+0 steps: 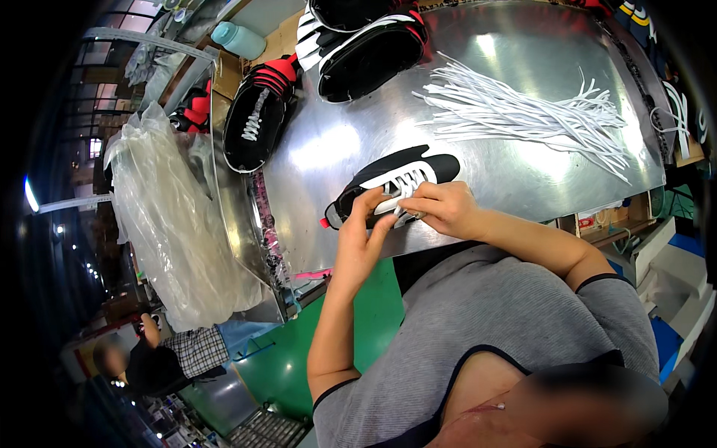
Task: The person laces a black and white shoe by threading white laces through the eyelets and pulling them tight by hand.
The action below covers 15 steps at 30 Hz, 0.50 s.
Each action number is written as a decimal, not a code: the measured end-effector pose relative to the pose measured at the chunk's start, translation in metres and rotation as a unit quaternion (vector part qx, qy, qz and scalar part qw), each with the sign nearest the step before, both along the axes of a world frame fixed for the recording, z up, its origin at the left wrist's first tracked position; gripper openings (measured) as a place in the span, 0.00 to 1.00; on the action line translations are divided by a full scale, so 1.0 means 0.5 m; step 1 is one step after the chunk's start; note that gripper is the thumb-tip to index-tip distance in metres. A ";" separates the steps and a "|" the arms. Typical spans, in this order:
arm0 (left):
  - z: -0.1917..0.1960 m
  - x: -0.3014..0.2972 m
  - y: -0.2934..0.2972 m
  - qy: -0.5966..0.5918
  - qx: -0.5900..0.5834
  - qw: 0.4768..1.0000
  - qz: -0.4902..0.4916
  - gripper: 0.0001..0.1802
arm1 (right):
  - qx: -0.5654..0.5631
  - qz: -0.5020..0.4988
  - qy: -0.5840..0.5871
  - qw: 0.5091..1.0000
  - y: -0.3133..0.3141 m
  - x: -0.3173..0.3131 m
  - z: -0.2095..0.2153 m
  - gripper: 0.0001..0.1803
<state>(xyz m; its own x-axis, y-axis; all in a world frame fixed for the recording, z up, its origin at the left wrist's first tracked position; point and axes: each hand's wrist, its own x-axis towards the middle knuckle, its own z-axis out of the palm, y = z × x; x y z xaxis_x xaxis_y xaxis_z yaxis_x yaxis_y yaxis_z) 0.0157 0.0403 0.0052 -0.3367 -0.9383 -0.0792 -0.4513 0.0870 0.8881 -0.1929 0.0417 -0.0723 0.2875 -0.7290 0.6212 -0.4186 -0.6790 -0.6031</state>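
Observation:
A black-and-white shoe upper (445,166) lies on the metal table in front of me, its toe pointing right and a bit of red at its heel. White lace (407,179) crosses its front in several rows. My left hand (364,228) grips the near edge of the upper by the eyelets, thumb and forefinger bent round it. Close beside it, my right hand (450,209) pinches the white shoelace, fingertips nearly meeting those of the left. The fingers partly hide the lace end and the eyelets there.
A bundle of loose white laces (523,112) lies across the table (328,149) to the right. Black uppers with red and white parts (261,119) stand at the back left. Beyond the left edge are clear plastic sheeting (164,216), a light-blue bottle (237,39) and another person (160,358).

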 end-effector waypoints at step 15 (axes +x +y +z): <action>-0.035 -0.036 0.007 -0.152 -0.284 0.946 0.050 0.13 | 0.353 0.027 -0.052 0.934 0.045 -0.032 0.074 0.11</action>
